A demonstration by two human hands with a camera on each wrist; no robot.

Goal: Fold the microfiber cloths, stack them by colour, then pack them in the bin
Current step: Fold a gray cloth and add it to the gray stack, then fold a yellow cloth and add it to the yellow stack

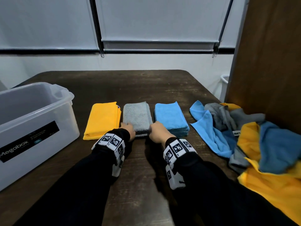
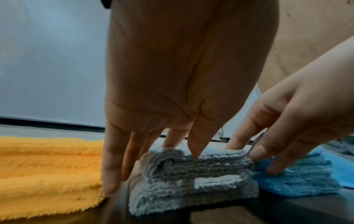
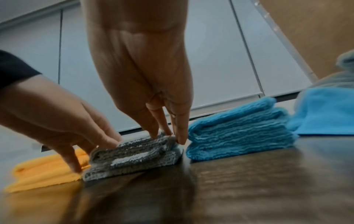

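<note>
Head view, item list, L to R on tabletop [image 1: 162,85]:

- Bin [image 1: 32,115]: far left, open top, nothing visible inside.
- Yellow stack [image 1: 102,119]: folded, just beside grey stack, left of it.
- Grey stack [image 1: 136,115]: centre, several folded cloths. Both hands on its near end.
- Blue stack [image 1: 171,118]: folded, just right of grey.
- Loose pile [image 1: 244,136]: right, unfolded blue, grey and yellow cloths mixed.

Hands: left hand [image 1: 128,129] at grey stack's near-left corner, fingers straight, tips pressing top and side, thumb under cuff, unseen. Right hand [image 1: 157,131] at near-right corner, fingers straight on top edge and side. Neither curls round the cloth, both squaring or pressing it.

Status, est.: stacking partly done; loose pile unfolded, packing not begun.

Risks, est.:
- Pressing near end only could splay far layers; top cloth may slide askew.
- Left fingers sit against yellow edge, right beside blue; a sideways nudge may drag neighbours out of line.
- Lifting by corners w/o support under: lower cloths may droop, unfold.
</note>
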